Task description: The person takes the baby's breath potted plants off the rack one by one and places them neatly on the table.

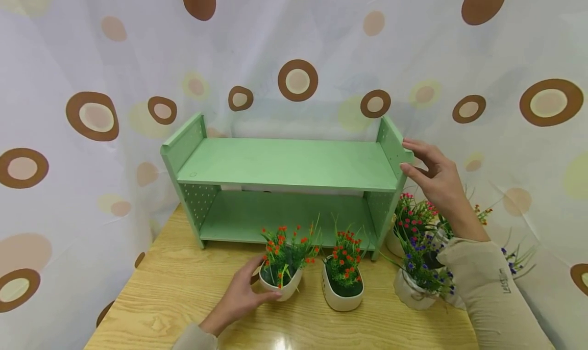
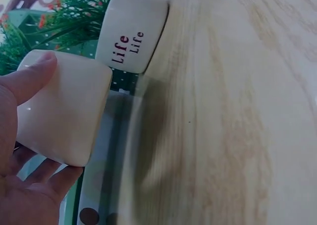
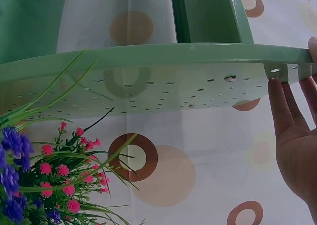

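My left hand [image 1: 240, 293] grips a white pot [image 1: 288, 290] of orange-red artificial flowers [image 1: 281, 248], with the thumb on its near side and fingers on the far side. In the left wrist view, the pot [image 2: 69, 106] appears tilted and raised a little from the table. Higher up, my right hand [image 1: 437, 180] pinches the right side panel [image 1: 391, 148] of a green two-tier shelf [image 1: 287, 161], thumb inside and fingers outside. Beside the held pot stands a similar white pot [image 1: 341, 303] with red flowers; "Life" lettering shows on this pot [image 2: 131, 34] in the left wrist view.
Right of the shelf, several potted flowers crowd together, among them a white pot [image 1: 413, 291] with blue blooms and pink flowers [image 1: 413, 218]. A wooden table [image 1: 156, 289] carries everything. Behind hangs a white curtain [image 1: 257, 33] with brown circles.
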`<state>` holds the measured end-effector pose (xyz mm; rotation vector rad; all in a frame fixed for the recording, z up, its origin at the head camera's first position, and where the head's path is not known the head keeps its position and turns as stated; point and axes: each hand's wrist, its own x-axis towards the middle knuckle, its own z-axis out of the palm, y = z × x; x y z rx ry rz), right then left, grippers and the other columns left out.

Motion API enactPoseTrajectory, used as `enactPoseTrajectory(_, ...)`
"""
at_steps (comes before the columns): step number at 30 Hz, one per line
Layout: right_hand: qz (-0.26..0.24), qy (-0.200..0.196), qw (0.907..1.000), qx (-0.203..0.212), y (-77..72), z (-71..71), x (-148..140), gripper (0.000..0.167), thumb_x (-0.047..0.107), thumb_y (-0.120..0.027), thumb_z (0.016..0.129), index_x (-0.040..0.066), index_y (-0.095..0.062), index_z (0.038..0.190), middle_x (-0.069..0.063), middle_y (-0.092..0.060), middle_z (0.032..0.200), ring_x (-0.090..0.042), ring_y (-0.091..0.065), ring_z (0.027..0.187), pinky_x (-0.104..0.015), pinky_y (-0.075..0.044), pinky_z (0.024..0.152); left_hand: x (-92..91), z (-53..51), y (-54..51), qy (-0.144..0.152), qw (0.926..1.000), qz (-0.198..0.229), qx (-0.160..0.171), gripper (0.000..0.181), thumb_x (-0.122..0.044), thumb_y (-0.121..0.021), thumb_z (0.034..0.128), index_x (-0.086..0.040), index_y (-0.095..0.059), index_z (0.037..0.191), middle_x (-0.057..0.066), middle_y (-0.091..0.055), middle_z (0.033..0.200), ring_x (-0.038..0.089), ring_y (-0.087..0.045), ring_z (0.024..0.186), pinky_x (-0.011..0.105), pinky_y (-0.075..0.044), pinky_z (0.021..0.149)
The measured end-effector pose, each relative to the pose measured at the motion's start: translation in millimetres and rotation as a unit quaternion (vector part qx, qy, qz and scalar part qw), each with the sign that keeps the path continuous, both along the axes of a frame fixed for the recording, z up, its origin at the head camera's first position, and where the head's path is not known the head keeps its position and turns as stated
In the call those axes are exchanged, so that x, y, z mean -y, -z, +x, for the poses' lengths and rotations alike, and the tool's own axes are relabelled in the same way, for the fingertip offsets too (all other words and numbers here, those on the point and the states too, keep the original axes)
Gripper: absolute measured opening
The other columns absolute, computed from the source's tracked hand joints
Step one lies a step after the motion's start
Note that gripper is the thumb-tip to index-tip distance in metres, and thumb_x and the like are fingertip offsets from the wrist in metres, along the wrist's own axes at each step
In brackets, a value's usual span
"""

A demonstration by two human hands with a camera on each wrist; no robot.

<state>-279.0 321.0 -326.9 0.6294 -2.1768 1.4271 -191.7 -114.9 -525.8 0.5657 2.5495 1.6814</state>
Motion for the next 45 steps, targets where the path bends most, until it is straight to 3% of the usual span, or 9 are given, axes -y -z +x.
enactPoseTrajectory(15, 0.008, 0.006, 1.0, 0.001, 0.0, -1.4, -1, 0.048, 0.0, -0.062, 0.102, 0.003, -0.054, 0.149, -0.003, -0.047, 0.157, -0.004, -0.045, 0.142, -0.01, -0.045, 0.1, -1.4, -7.4, 21.6, 0.021, 0.999, -0.031, -0.022, 0.094, -0.028, -0.094, 0.0751, -0.005, -0.045, 0.153, 0.017, -0.051, 0.154, 0.041, -0.048, 0.141, 0.054, -0.047, 0.108)
enactPoseTrajectory(24, 0.004, 0.005, 1.0, 0.001, 0.0, -0.9, -1, 0.048, 0.0, -0.062, 0.102, 0.003, -0.054, 0.149, -0.003, -0.046, 0.157, -0.005, -0.045, 0.142, -0.01, -0.045, 0.1, -0.6, -9.8, 24.6, 0.027, 0.9992, -0.031, -0.002, 0.095, -0.029, -0.094, 0.0758, -0.006, -0.044, 0.154, 0.016, -0.05, 0.155, 0.037, -0.047, 0.143, 0.052, -0.045, 0.111)
enactPoseTrajectory(32, -0.004, -0.003, 1.0, -0.002, 0.4, -1.3, 0, 0.047, -0.002, -0.062, 0.101, 0.001, -0.054, 0.148, -0.003, -0.047, 0.156, -0.004, -0.046, 0.141, -0.01, -0.045, 0.1, 1.8, -10.3, 29.5, 0.015, 0.9977, -0.067, 0.003, 0.095, -0.036, -0.094, 0.0748, -0.004, -0.047, 0.151, 0.019, -0.054, 0.15, 0.042, -0.051, 0.139, 0.061, -0.039, 0.114)
enactPoseTrajectory(45, 0.002, 0.004, 1.0, -0.002, 0.7, -1.0, 1, 0.049, -0.001, -0.062, 0.101, 0.003, -0.053, 0.149, -0.001, -0.047, 0.157, -0.004, -0.044, 0.143, -0.01, -0.045, 0.101, 3.9, -13.4, 31.0, 0.035, 0.998, -0.044, 0.03, 0.095, -0.038, -0.092, 0.0769, -0.007, -0.045, 0.153, 0.018, -0.052, 0.154, 0.039, -0.048, 0.143, 0.058, -0.038, 0.116)
